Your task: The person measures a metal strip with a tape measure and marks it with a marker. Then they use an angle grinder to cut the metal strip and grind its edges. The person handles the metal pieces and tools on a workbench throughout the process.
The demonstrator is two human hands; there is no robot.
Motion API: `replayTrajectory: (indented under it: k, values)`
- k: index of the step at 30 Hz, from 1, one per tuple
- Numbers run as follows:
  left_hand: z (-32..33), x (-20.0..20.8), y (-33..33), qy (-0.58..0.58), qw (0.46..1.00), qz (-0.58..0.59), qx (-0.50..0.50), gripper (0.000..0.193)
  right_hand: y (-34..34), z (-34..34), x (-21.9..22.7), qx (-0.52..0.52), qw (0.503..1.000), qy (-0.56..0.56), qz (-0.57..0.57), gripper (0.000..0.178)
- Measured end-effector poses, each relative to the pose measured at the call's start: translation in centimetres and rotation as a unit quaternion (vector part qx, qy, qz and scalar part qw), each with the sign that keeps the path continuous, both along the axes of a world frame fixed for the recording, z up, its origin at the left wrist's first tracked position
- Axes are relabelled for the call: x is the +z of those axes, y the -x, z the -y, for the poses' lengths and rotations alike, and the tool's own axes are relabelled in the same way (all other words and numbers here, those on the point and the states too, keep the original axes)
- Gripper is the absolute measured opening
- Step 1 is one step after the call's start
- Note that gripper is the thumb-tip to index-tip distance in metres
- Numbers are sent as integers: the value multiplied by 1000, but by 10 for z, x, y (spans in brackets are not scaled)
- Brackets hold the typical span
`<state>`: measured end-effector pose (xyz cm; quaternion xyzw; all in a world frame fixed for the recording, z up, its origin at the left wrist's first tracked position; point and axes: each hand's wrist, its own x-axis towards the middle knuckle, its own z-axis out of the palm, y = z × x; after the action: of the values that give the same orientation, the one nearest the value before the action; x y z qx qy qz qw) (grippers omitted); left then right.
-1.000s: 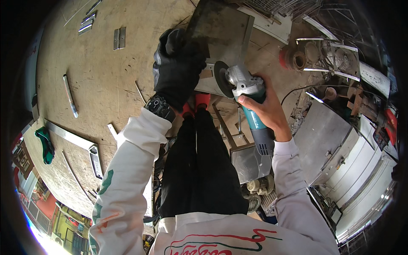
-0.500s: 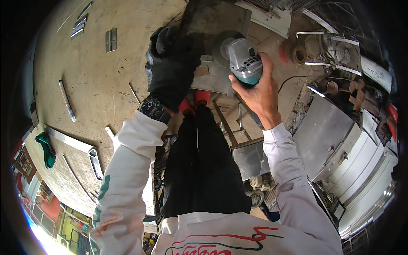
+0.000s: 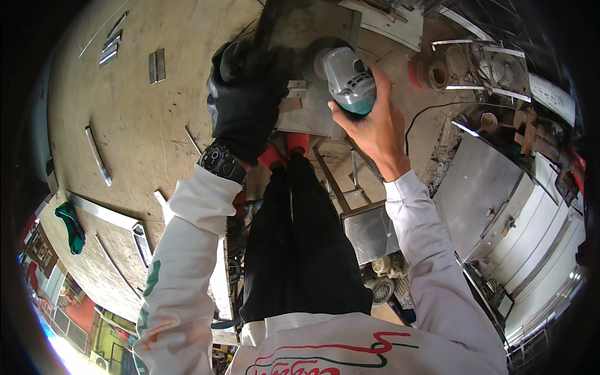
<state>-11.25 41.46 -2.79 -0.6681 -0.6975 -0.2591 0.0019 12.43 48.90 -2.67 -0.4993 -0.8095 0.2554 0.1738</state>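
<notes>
the bare right hand (image 3: 380,131) has its fingers wrapped around an angle grinder (image 3: 350,81); its blurred disc (image 3: 314,61) sits just left of them, near the gloved left hand (image 3: 245,94). what the left fingers grip cannot be told. a kick or slipping grasp could swing the disc into that hand. well right of the right fingers is a pot-like vessel (image 3: 439,76), contents unclear.
</notes>
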Motion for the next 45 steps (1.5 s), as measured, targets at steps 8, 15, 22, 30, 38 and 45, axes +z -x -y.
replayTrajectory:
  k: [8,15,22,30,38,45]
  values:
    - [-1,6,-4,7,1000,-10,10,45,-19,2,-1,-77,994,55,-57,88]
    - [-37,19,9,89,947,-83,-299,38,-56,42,6,-123,983,130,-33,91]
    - [-54,23,17,143,955,157,-205,22,-69,68,-1,-138,982,116,-59,90]
    - [6,21,-41,219,945,194,150,25,-63,66,8,-143,977,146,-58,89]
    - [17,9,-48,150,965,145,158,35,-56,57,16,-108,981,145,-76,87]
    - [22,2,-36,142,980,109,83,30,-56,52,31,-47,982,171,-58,88]
